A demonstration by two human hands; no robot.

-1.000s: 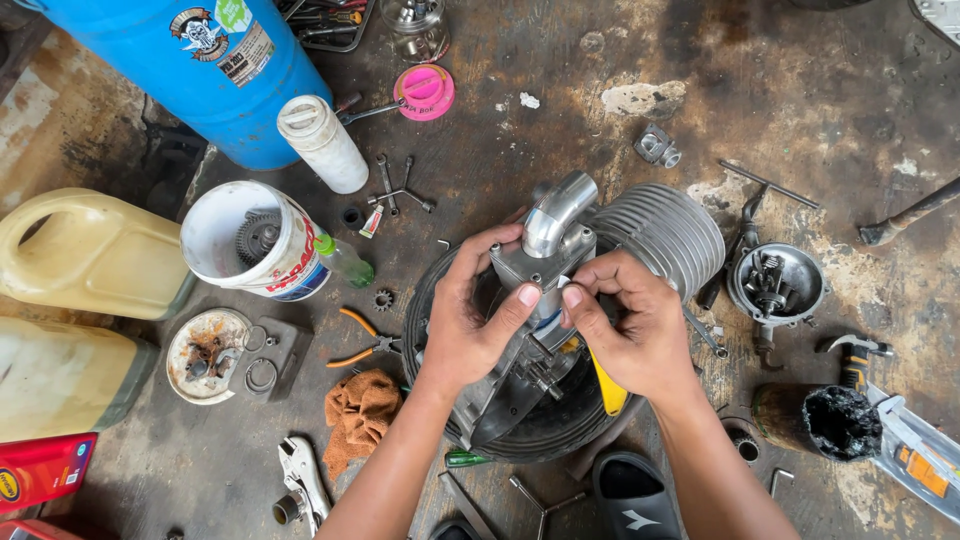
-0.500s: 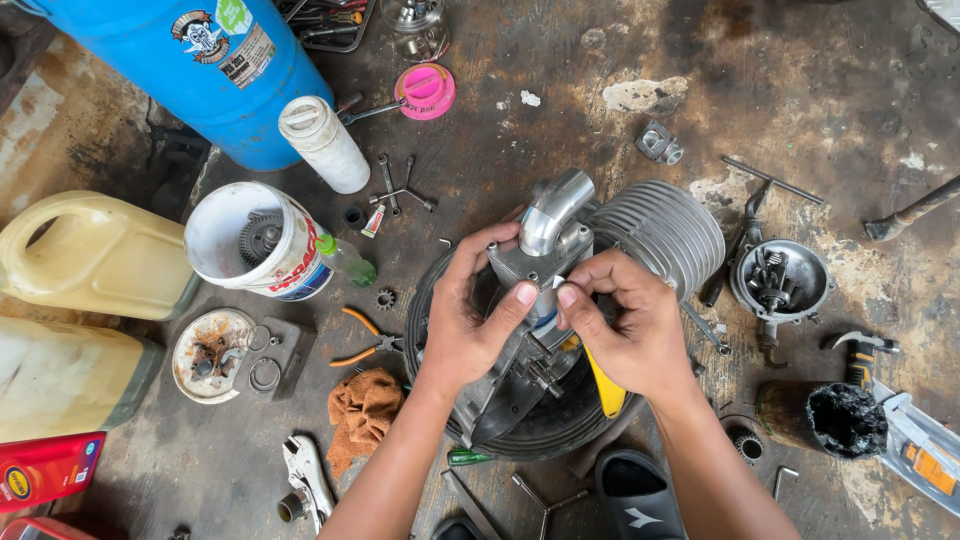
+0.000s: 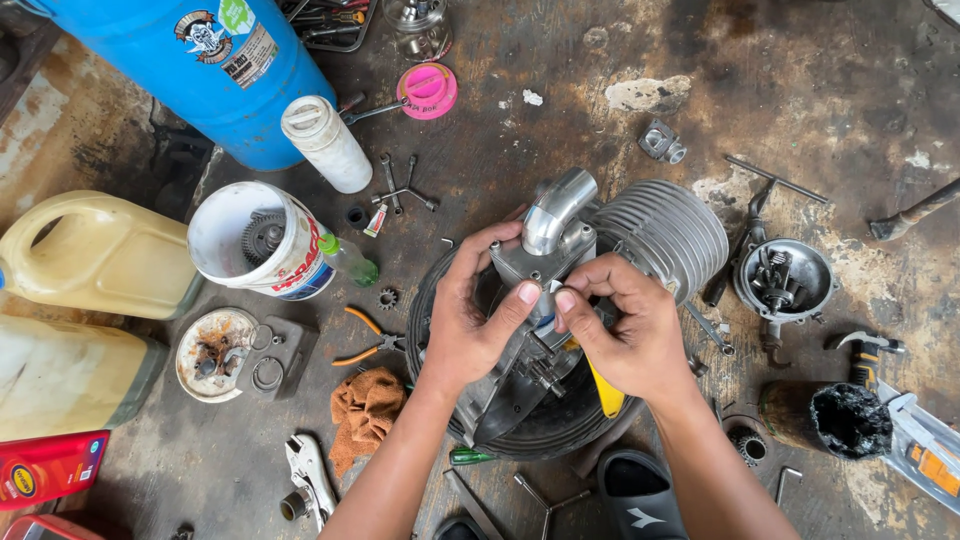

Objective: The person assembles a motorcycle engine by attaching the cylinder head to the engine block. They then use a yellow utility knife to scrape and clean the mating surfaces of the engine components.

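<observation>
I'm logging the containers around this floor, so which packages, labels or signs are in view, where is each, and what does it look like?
Blue drum, top left: round dark sticker and white-green label.
White bucket, left of the left hand: red lettering, gear inside.
Red packet, bottom left: flat, yellow oval emblem.
Pink lid, top centre: round, raised lettering.
Grey pouch, bottom right: orange patch.
No screens.

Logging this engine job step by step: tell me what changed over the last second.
Very little. The right hand slid slightly left along the engine, so its thumb now meets the left hand's thumb at the small fitting between them. Neither hand took hold of anything new or let anything go. The finned cylinder, white bucket and tools on the floor stayed put.
</observation>
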